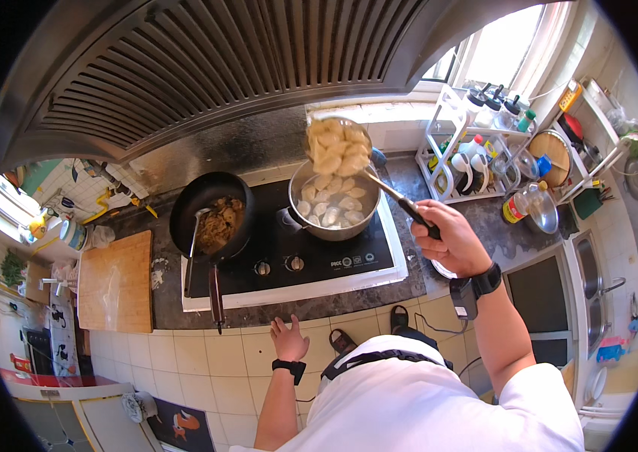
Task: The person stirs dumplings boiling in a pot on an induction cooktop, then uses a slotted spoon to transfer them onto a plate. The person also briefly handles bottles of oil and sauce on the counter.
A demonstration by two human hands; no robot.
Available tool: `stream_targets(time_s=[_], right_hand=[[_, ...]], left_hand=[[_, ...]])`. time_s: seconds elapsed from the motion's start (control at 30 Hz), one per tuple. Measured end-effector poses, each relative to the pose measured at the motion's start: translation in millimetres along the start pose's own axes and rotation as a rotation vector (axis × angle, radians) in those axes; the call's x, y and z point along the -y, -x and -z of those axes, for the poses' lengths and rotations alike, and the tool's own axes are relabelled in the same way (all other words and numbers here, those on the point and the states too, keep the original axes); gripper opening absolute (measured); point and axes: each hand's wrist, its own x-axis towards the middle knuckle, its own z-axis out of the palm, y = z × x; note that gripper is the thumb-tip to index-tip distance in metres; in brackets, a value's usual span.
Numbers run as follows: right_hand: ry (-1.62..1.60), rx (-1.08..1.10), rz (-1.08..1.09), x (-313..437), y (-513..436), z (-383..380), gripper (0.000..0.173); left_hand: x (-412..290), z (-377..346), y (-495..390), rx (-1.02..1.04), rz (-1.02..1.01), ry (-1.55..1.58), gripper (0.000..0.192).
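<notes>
My right hand (446, 234) grips the black handle of a metal skimmer (389, 192), whose bowl is heaped with dumplings (338, 147). The skimmer's bowl is raised over the back of a steel pot (347, 233) on the right side of the gas cooktop (319, 260). More dumplings (330, 206) lie in the liquid in the pot. My left hand (289, 339) hangs beside the counter's front edge, fingers apart, holding nothing. On the cooktop's left side stands a black wok (180, 212) with brown cooked food (221, 226) and a metal ladle (197, 229) in it.
Left of the wok, a wooden cutting board (115, 282) lies on the counter. A range hood (211, 73) spans above. A white rack (437, 141) with condiment containers, an oil bottle (522, 200) and a metal bowl (545, 212) stand at the right. The wok's handle (216, 299) overhangs the front edge.
</notes>
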Motion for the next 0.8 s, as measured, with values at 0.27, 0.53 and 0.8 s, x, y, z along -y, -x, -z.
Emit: stream_targets(time_s=[0.27, 0.53, 0.8], right_hand=[[0.012, -0.08, -0.057, -39.7, -25.0, 15.7, 0.01], [0.016, -0.093, -0.072, -25.8, -11.0, 5.6, 0.012], [-0.062, -0.064, -0.069, -13.8, -4.1, -5.3, 0.009]], left_hand=[[1.1, -2.0, -1.2, 0.005, 0.004, -0.007, 0.085], [0.5, -2.2, -0.4, -0.019, 0.0, 0.004, 0.083], [2.2, -3.6, -2.2, -0.005, -0.012, -0.005, 0.084]])
